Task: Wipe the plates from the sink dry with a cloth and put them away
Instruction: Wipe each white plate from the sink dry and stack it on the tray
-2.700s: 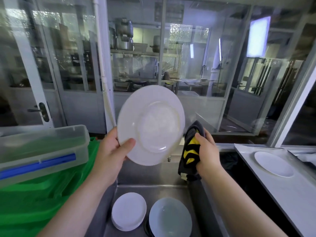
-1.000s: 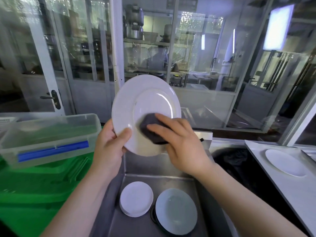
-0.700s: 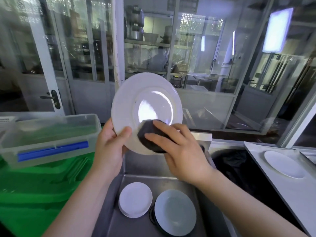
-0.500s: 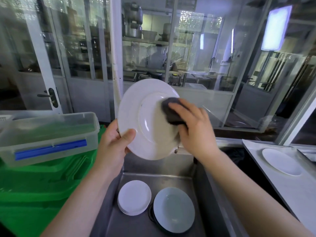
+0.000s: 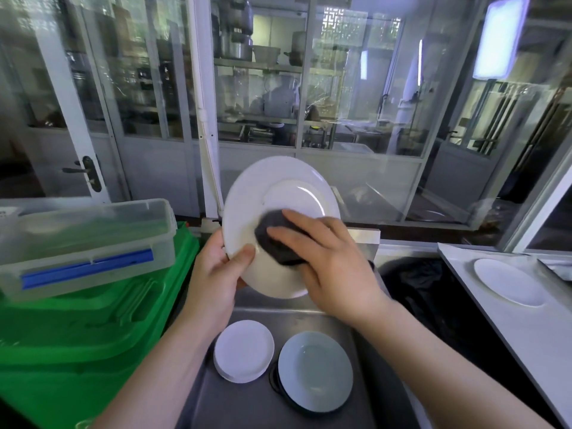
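Observation:
I hold a large white plate [image 5: 278, 193] upright above the steel sink [image 5: 235, 407]. My left hand [image 5: 216, 274] grips its lower left rim, thumb on the face. My right hand [image 5: 331, 261] presses a dark grey cloth [image 5: 272, 230] flat against the plate's lower middle. Down in the sink lie a stack of small white plates [image 5: 244, 349] and a pale blue-grey plate [image 5: 315, 370] resting on a dark dish. One more white plate [image 5: 507, 281] lies flat on the white counter [image 5: 510, 329] at the right.
A clear lidded box with a blue clip [image 5: 83, 243] sits on green plastic crates [image 5: 77, 335] at my left. A dark bin [image 5: 427, 292] stands between sink and counter. Glass partitions and a door [image 5: 86, 119] close off the space behind the sink.
My right hand has slid the cloth from the plate's upper right down to its lower middle. The plate stays upright in my left hand, a little lower in view.

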Action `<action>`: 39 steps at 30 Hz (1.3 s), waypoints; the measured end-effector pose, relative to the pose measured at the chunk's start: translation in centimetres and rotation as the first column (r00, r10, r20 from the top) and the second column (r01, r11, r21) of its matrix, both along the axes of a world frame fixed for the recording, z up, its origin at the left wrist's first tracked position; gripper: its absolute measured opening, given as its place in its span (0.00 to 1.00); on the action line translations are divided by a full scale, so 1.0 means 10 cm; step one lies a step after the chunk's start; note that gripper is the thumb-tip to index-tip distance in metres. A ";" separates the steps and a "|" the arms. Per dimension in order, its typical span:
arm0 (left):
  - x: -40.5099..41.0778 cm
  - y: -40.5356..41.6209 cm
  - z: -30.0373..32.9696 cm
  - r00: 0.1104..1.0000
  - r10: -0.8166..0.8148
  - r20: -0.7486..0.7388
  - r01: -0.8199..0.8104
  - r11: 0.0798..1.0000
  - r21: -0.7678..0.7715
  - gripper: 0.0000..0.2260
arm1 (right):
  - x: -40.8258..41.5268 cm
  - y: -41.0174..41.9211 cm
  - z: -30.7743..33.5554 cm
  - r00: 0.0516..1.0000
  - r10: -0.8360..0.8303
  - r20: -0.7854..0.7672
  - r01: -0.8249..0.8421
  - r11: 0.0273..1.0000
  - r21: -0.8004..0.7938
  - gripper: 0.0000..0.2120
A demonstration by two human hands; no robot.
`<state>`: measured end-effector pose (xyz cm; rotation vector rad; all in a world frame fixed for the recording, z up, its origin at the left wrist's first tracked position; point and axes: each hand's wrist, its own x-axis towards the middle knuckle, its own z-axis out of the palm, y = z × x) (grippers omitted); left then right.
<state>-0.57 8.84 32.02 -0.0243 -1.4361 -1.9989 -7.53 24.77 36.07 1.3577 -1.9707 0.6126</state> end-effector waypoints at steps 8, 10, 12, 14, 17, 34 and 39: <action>0.05 -0.06 0.06 0.998 -0.063 0.005 0.063 0.998 0.022 0.16 | -0.49 0.06 0.28 0.970 -0.122 0.211 0.169 0.960 -0.221 0.29; 0.05 -0.08 0.07 0.996 -0.087 -0.006 0.088 0.994 0.072 0.17 | -0.58 0.09 0.29 0.949 -0.027 0.315 0.130 0.942 -0.311 0.28; 0.05 -0.09 0.07 0.994 -0.104 -0.020 0.105 0.987 0.124 0.19 | -0.63 0.15 0.27 0.938 0.009 0.346 0.112 0.938 -0.328 0.27; 0.05 -0.12 0.07 0.993 -0.110 -0.053 0.118 0.974 0.192 0.18 | -0.64 0.22 0.21 0.930 0.006 0.367 0.108 0.951 -0.290 0.28; 0.02 -0.14 0.04 0.991 -0.089 -0.103 0.118 0.943 0.310 0.15 | -0.52 0.27 0.05 0.943 0.005 0.332 0.074 0.972 -0.225 0.30; -0.06 0.01 0.00 0.990 -0.068 -0.126 0.110 0.924 0.367 0.13 | -0.24 0.17 -0.23 0.836 0.173 0.522 0.097 0.888 -0.450 0.31; -0.10 0.03 -0.04 0.989 -0.052 -0.136 0.104 0.906 0.411 0.12 | -0.07 0.14 -0.45 0.884 0.186 0.430 0.001 0.917 -0.399 0.33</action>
